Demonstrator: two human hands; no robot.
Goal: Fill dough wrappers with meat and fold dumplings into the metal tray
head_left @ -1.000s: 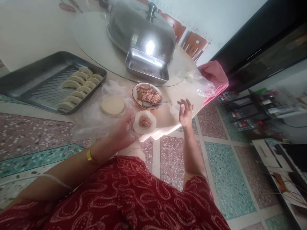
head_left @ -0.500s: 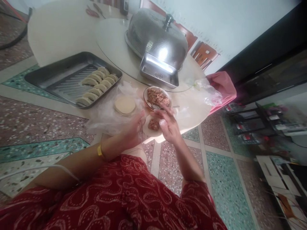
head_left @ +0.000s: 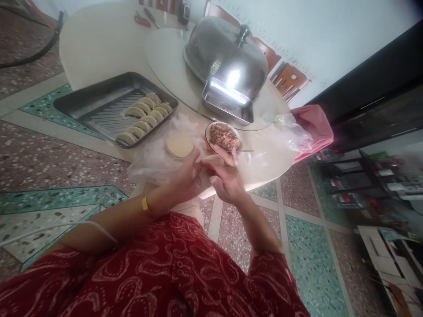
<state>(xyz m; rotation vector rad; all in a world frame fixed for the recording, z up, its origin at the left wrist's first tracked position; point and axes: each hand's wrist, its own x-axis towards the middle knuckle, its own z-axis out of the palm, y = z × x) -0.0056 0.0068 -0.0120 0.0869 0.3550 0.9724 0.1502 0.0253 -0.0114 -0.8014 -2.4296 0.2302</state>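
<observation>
Since the earlier frames the right hand (head_left: 226, 178) has come in from the open air at the right and now meets the left hand (head_left: 187, 178) at the centre of the frame; the round wrapper (head_left: 205, 176) that lay open with a lump of mince showing is now folded between them, and the filling is hidden. Both hands are closed on that wrapper, fingers curled and pinching its edge; only a pale strip of dough shows between them, just in front of the table's near edge.

The wrapper is soft, matte and cream-coloured; one flat stack of round wrappers (head_left: 179, 145) lies just above the left hand on crinkled clear plastic (head_left: 148, 158). One shallow bowl (head_left: 223, 137) of coarse pinkish-brown mince sits right of it, with one metal spoon (head_left: 243, 151) resting at its lower rim. One ribbed steel tray (head_left: 99, 105) at the left holds about eight half-moon dumplings (head_left: 143, 119) in two rows; smooth, pale, all alike. One perforated steel dome cover (head_left: 228, 57) with a knob stands at the top centre, one small rectangular steel pan (head_left: 228, 102) before it; both shine. One pink cloth (head_left: 315, 127) hangs at the right edge of the round, pale table (head_left: 99, 44). A yellow bangle (head_left: 144, 203) rings the left wrist.
</observation>
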